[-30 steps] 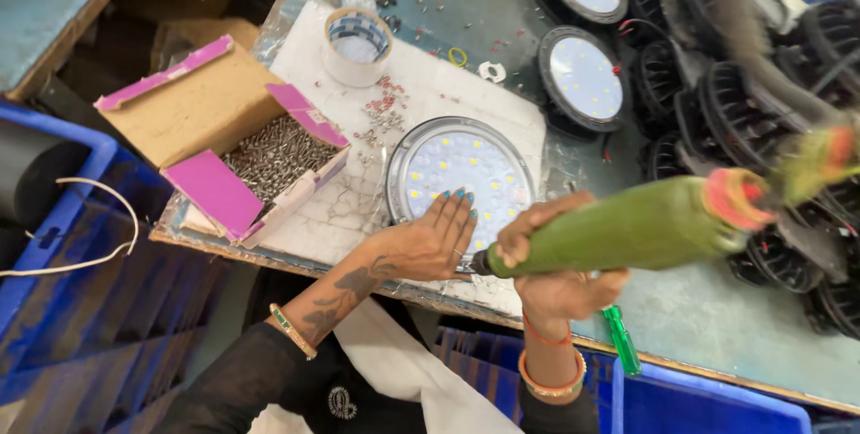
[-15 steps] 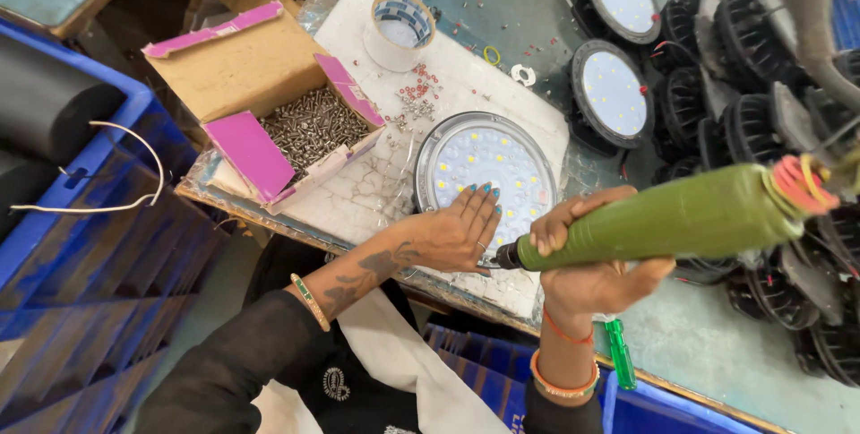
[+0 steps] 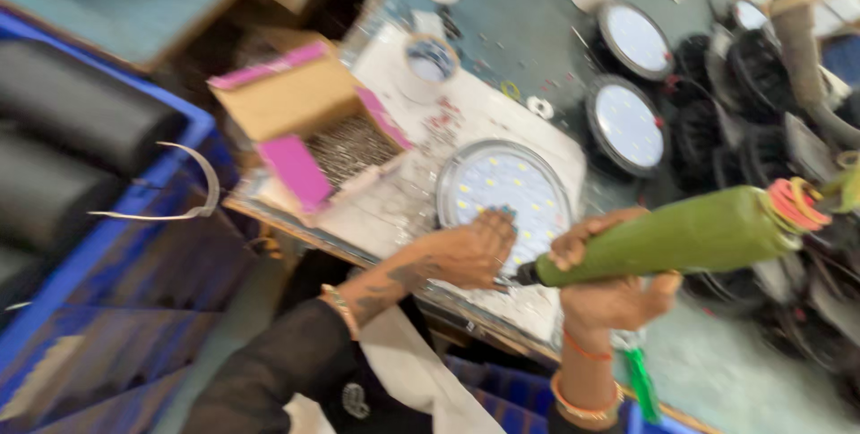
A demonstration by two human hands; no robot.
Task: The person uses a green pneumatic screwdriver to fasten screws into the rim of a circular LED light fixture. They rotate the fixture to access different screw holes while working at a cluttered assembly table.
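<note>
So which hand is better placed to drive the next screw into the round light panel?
Probably the right hand: it grips the green screwdriver, tip at the round light panel. The left hand lies on the panel's near edge.

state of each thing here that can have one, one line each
left hand: flat on the round light, holding nothing
right hand: gripping the green driver
green driver: held level, tip at the light's rim
round light: face up, unlit
cardboard box: open, full of screws
tape roll: lying flat
</note>
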